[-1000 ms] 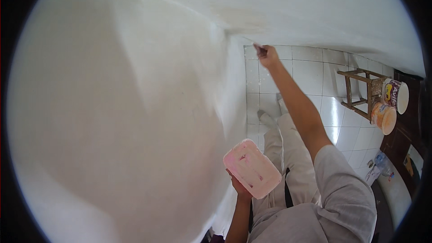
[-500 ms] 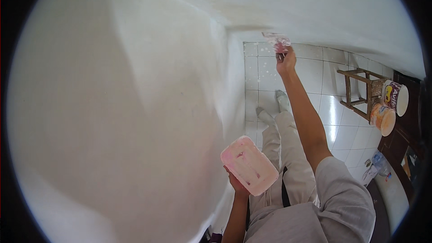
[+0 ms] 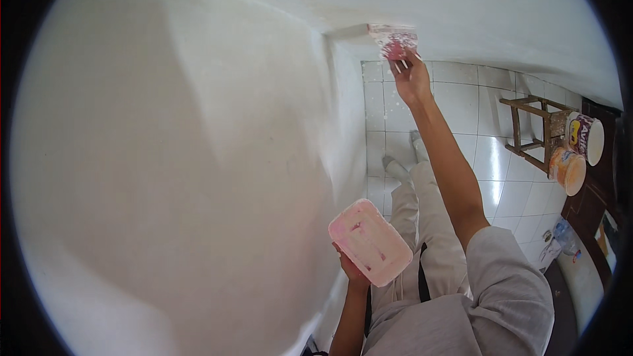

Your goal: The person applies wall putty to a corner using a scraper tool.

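My right hand [image 3: 412, 79] reaches out at arm's length, closed on a wide, pinkish-red putty knife [image 3: 397, 41] smeared with white paste. The blade's far edge lies at the white wall [image 3: 475, 20] ahead, close to the corner; whether it touches cannot be made out for certain. Near my waist, my left hand [image 3: 353, 267] grips a pink rectangular plastic tub [image 3: 372, 240] from its left side and underneath. A thin coat of pale paste covers the inside of the tub, with a few darker pink streaks showing through. Most of the left fingers are hidden behind the tub.
A second white wall [image 3: 178, 178] fills the left side and meets the other at a corner. White floor tiles [image 3: 455, 109] carry paste spots. On the right stand a wooden stool [image 3: 527, 125], a purple-labelled bucket [image 3: 585, 138], an orange-stained bucket [image 3: 567, 170] and a clear plastic bottle [image 3: 565, 236].
My right hand has moved the putty knife up the far wall and slightly left, toward the corner. The tub in my left hand stays nearly in place; the view has shifted slightly.
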The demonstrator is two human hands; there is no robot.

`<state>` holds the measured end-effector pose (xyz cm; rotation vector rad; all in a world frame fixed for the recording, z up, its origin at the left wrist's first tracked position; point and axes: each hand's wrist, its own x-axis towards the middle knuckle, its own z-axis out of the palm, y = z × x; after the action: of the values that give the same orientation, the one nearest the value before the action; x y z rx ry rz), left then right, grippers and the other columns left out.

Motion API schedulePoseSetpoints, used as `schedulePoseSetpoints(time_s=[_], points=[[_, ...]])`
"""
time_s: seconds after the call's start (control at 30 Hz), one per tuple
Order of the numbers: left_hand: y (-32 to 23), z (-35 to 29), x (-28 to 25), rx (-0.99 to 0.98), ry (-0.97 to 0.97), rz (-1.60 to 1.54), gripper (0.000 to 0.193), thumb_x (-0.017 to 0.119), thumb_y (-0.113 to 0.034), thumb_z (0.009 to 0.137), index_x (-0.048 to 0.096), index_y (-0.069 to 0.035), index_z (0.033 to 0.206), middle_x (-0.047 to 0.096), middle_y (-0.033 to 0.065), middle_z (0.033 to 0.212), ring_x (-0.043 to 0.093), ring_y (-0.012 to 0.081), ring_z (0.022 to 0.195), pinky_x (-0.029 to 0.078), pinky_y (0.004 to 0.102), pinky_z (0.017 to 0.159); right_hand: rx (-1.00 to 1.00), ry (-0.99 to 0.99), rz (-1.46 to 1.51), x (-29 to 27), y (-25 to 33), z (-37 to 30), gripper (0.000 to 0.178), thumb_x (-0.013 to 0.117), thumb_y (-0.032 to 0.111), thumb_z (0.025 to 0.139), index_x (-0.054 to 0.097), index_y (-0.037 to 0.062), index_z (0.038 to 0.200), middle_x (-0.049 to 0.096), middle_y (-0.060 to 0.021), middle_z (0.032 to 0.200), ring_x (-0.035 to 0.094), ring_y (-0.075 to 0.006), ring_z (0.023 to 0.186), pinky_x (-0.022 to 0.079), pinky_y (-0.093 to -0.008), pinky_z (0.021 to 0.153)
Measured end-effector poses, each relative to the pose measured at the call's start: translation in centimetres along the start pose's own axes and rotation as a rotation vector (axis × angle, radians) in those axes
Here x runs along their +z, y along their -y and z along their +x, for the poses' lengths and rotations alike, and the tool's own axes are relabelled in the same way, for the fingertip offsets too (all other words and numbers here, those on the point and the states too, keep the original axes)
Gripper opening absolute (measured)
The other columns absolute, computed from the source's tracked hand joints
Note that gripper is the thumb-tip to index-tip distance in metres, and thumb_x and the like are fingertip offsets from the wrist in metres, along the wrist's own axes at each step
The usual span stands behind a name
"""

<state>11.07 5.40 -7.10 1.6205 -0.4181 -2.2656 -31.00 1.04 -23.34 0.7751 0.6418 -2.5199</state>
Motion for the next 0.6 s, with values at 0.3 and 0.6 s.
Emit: schedulePoseSetpoints(time_s=[0.3, 0.6], points=[[0.3, 0.3, 1.5, -0.07, 0.098, -0.027, 0.066, 0.036, -0.063, 0.094, 0.042, -0.014, 0.138, 0.05, 0.006, 0.132, 0.05, 0.0285, 0.119, 0.044, 0.0465, 0.099, 0.165, -0.268, -0.121, -6.2, -2.8, 9.3, 0.012, 0.049, 0.002, 0.089, 0.053, -0.002, 0.099, 0.058, -0.0137, 0.1, 0.06, -0.0254, 0.093, 0.057, -0.0322, 0.083], [-0.2, 0.5, -0.6, -0.096, 0.155, -0.157, 0.066, 0.037, -0.064, 0.093, 0.042, -0.015, 0.137, 0.051, 0.0065, 0.132, 0.051, 0.0298, 0.119, 0.044, 0.0505, 0.098, -0.073, -0.152, 0.133, -2.2, 2.3, 3.0, 0.013, 0.047, 0.003, 0.09, 0.057, 0.0, 0.096, 0.063, -0.0107, 0.095, 0.062, -0.0207, 0.081, 0.055, -0.0302, 0.08]])
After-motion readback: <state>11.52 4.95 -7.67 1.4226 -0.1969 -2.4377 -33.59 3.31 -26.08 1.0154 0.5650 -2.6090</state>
